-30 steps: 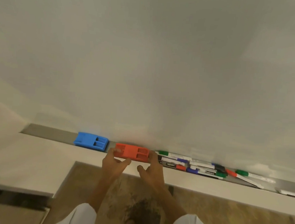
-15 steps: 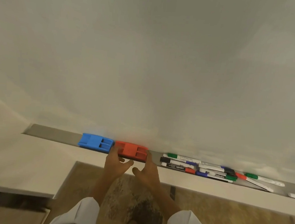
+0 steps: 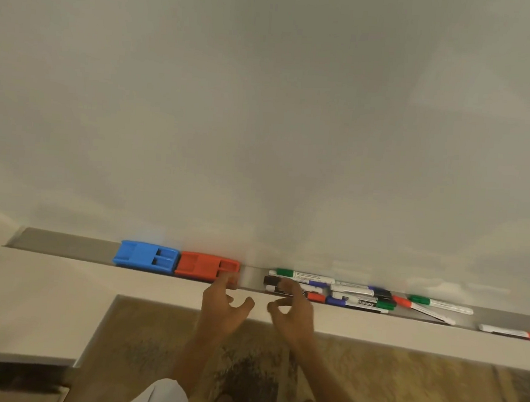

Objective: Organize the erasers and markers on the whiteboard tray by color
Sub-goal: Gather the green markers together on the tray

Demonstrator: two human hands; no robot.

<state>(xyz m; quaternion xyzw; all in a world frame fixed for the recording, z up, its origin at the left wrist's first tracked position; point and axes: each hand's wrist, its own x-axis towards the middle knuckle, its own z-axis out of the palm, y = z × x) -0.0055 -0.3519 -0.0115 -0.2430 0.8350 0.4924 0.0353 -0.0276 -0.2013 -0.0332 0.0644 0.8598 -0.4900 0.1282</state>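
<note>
On the grey whiteboard tray [image 3: 63,245] a blue eraser [image 3: 145,255] lies against a red eraser [image 3: 203,265]. My left hand [image 3: 222,305] hovers just in front of the red eraser's right end, fingers spread and holding nothing. My right hand [image 3: 291,310] is over the left end of a pile of markers [image 3: 339,290] with green, blue, black and red caps; its fingers are curled loosely and hold nothing. Further right lie a red-capped marker [image 3: 423,310], a green-capped marker [image 3: 439,304] and a red-tipped marker [image 3: 511,333].
The whiteboard surface [image 3: 265,105] fills the upper view. A pale ledge [image 3: 44,294] runs under the tray. Below are a patterned rug [image 3: 401,386] and my feet.
The red eraser has slid left until it touches the blue eraser. Both hands have let go of it and moved right, the right hand reaching over the marker pile.
</note>
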